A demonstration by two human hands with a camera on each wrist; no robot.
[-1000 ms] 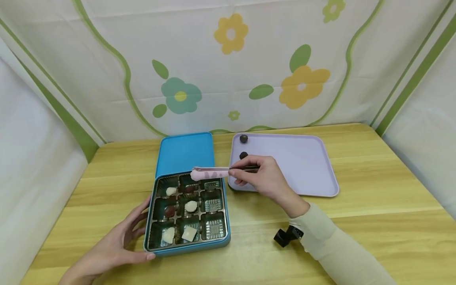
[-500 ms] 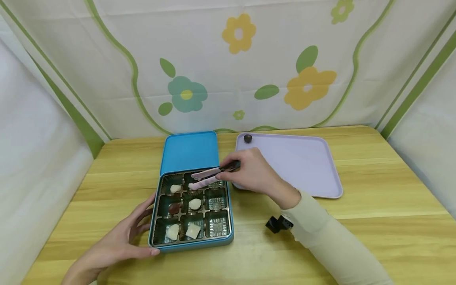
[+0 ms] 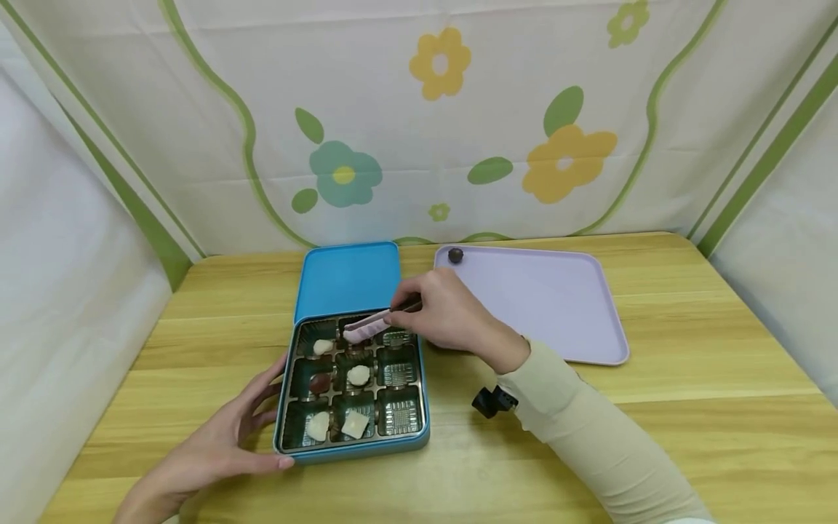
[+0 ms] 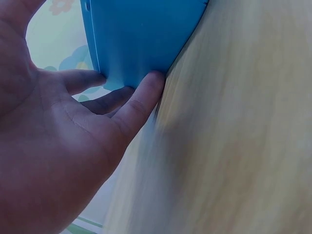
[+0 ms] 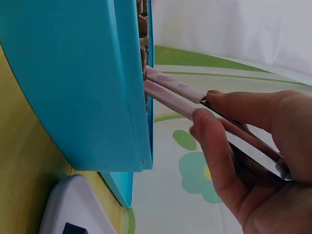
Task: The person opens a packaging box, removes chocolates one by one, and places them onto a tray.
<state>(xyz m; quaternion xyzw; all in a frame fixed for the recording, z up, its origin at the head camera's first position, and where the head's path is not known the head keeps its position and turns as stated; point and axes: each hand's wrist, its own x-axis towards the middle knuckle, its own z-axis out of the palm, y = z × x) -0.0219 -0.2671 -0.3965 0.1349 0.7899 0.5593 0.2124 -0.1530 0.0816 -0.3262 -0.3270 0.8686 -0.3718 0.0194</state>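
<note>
Pink-tipped tongs point(image 3: 367, 330), pinched by the right hand point(image 3: 448, 309), reach into the back-middle compartment of the blue tin point(image 3: 360, 453). The left hand point(image 3: 219, 445) rests extended fingers against the tin's left side. A dark ball point(image 3: 455, 255) sits on the lilac tray point(image 3: 537, 298).

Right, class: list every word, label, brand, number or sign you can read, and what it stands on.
None readable: blue box, pink tongs and lilac tray show no lettering; the backdrop shows printed plants only.
Black device by the sleeve: too small to tell.
</note>
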